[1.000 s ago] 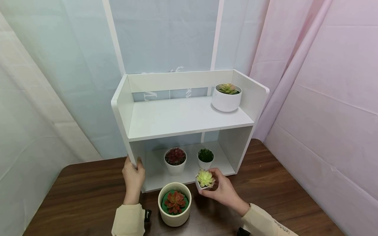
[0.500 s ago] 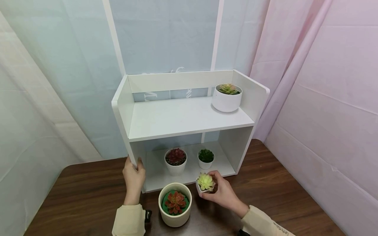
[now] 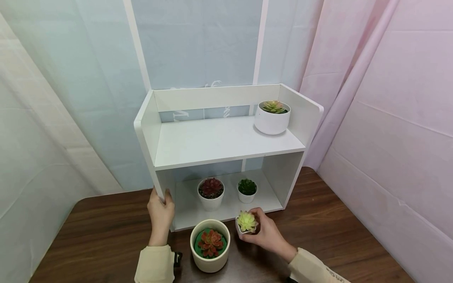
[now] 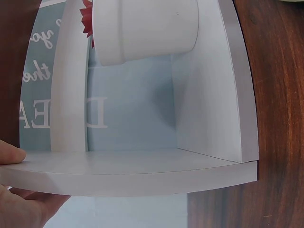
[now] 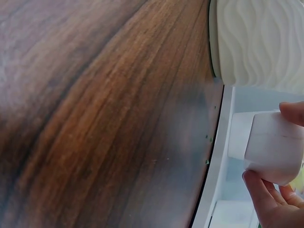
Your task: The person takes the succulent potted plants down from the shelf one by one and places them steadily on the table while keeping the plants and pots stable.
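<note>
My right hand (image 3: 267, 232) pinches a small white square pot with a pale green succulent (image 3: 246, 221), between thumb and fingers, just in front of the shelf's lower front edge. In the right wrist view, this white pot (image 5: 275, 147) shows its smooth side. My left hand (image 3: 161, 212) grips the left side panel of a white two-tier shelf (image 3: 212, 139); the left wrist view shows the thumb on one face and fingers on the other. On the lower tier stand a white pot with a dark red succulent (image 3: 210, 193) and a smaller pot with a dark green one (image 3: 246, 190).
A cream pot with an orange-red succulent (image 3: 210, 245) stands on the brown wooden table (image 3: 106, 236) between my forearms. A wide white pot (image 3: 271, 120) holding a green succulent sits at the right of the upper tier. Cloth curtains (image 3: 198, 43) hang behind.
My right hand has drawn the small square pot slightly back toward me, away from the dark green succulent. My left hand keeps its grip on the side panel.
</note>
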Motion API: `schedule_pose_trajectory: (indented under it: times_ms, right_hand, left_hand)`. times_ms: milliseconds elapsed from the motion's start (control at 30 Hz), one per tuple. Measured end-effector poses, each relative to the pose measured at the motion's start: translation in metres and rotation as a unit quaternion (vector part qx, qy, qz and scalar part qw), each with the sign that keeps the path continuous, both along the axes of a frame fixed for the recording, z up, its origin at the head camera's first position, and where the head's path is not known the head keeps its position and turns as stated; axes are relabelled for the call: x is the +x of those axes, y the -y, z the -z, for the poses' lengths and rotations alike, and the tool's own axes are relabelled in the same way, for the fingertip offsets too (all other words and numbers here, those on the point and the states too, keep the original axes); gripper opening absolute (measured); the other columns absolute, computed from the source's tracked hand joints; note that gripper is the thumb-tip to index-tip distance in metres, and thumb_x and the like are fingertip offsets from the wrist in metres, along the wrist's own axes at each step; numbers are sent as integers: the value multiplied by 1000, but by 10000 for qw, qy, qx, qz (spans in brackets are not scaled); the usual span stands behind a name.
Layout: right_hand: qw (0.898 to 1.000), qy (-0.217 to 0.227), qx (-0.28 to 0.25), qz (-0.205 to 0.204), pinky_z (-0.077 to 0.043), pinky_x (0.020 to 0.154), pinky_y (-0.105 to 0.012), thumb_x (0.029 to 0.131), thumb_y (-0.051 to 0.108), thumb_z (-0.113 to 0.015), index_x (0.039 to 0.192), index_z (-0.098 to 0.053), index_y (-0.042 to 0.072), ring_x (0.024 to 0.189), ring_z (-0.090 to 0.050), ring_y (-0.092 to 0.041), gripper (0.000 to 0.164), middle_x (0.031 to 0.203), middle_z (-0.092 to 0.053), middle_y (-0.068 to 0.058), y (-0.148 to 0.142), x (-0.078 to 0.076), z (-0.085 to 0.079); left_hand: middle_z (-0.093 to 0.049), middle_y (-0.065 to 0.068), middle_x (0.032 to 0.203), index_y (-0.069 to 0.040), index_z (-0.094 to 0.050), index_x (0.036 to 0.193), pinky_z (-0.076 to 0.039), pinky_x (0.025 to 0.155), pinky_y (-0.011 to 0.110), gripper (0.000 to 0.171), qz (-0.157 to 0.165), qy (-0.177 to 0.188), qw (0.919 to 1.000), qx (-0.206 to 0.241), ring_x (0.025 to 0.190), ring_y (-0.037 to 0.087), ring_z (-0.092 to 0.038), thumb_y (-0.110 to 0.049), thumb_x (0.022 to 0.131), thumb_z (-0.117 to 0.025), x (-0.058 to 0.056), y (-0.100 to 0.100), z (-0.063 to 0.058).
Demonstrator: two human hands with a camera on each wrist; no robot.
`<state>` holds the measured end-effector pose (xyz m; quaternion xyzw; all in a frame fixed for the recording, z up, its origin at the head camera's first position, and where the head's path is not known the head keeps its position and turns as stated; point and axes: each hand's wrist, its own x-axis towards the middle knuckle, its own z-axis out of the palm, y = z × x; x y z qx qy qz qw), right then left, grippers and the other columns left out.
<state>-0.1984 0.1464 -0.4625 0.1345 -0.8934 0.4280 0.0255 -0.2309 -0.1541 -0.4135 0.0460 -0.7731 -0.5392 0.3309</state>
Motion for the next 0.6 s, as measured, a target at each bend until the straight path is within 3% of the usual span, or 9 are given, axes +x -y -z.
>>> schedule_pose_trajectory:
  times_ms: [600]
  right_hand:
    - [9995,165,59,-278,-50,74,-23,65,27,-88,116,-50,7,90,-60,-11,67,107,-61,-5,0,1,10]
  left_hand:
    - [-57,37,119,15,-51,124,-49,76,64,32,14,-43,10000,29,107,52,-57,4,93,-47,0,0,-1]
